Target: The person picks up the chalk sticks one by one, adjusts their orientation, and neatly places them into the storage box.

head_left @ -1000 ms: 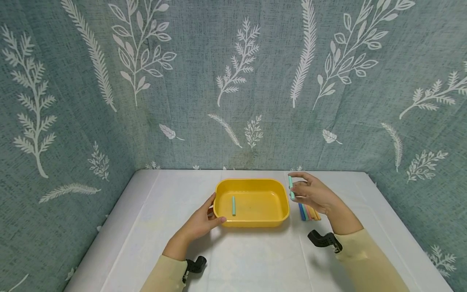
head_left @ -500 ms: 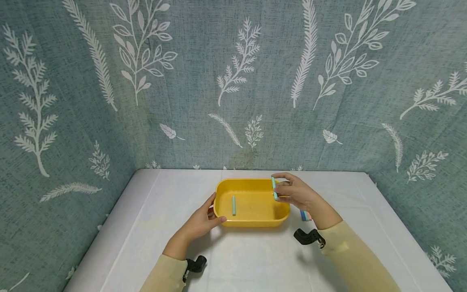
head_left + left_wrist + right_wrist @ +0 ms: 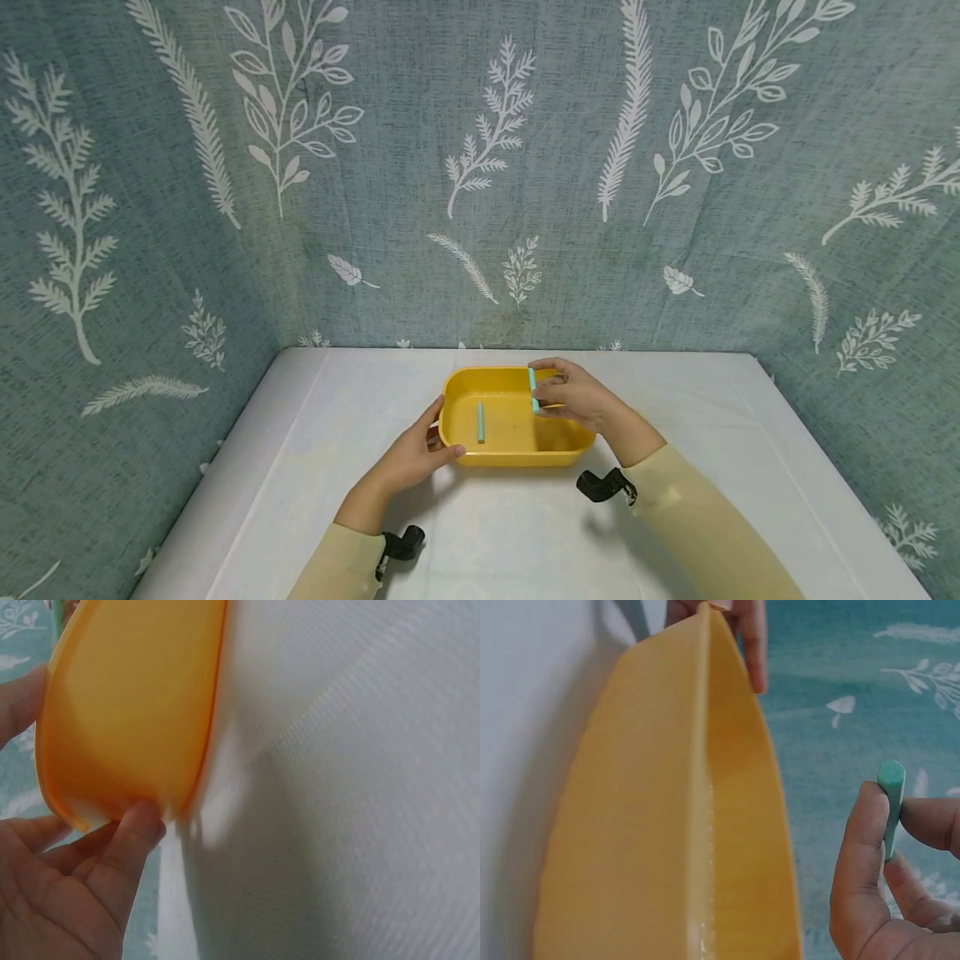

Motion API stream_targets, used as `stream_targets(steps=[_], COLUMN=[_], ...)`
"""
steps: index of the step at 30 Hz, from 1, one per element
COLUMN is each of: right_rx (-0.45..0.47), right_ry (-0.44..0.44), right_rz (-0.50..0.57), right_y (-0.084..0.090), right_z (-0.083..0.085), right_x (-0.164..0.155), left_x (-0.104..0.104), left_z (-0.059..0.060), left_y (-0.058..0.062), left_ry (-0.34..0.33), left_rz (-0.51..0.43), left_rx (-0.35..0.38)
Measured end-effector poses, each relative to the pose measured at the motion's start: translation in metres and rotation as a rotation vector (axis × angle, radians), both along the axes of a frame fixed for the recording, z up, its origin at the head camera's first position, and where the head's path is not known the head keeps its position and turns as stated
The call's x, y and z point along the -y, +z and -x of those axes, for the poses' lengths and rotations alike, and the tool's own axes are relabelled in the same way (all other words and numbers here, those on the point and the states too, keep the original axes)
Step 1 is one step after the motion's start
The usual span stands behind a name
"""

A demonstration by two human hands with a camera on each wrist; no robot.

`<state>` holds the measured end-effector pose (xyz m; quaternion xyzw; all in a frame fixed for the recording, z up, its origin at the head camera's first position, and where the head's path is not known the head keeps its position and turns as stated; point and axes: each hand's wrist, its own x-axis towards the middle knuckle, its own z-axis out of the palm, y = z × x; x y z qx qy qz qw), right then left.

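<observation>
A yellow plastic tray [image 3: 517,458] stands on the table in the head view. On its floor, toward the left, lies a mint-green chalk stick [image 3: 481,423]. My left hand [image 3: 412,452] grips the tray's left end, the thumb at the front corner. In the left wrist view this hand [image 3: 67,885] has its fingers spread around the tray's end [image 3: 135,697]. Above the tray's right half, my right hand [image 3: 581,398] pinches a second green chalk stick [image 3: 534,390]. The right wrist view shows that chalk [image 3: 891,780] between thumb and fingertips, apart from the tray [image 3: 630,810].
A white cloth [image 3: 510,533] covers the table. Behind it and at both sides hangs a blue-green curtain [image 3: 405,175] with white leaf prints. Each wrist carries a black camera mount, on the left [image 3: 403,543] and on the right [image 3: 600,485].
My right hand has carried the green chalk leftward from beside the tray to over it. Its wrist now hides nearly all the coloured chalks at the right. My left hand stays put.
</observation>
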<state>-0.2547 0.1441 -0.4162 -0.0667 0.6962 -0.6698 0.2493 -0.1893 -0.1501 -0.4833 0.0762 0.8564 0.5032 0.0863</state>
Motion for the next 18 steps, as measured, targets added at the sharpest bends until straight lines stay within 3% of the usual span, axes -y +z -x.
stream_targets(steps=[18], right_rx=[0.049], right_ry=[-0.004], right_rz=[-0.048], right_y=[-0.023], right_z=[0.007], right_x=[0.036], left_x=[0.0], left_z=[0.001], left_y=[-0.002], left_ry=[0.003], left_rz=[-0.007], left_rx=[-0.001])
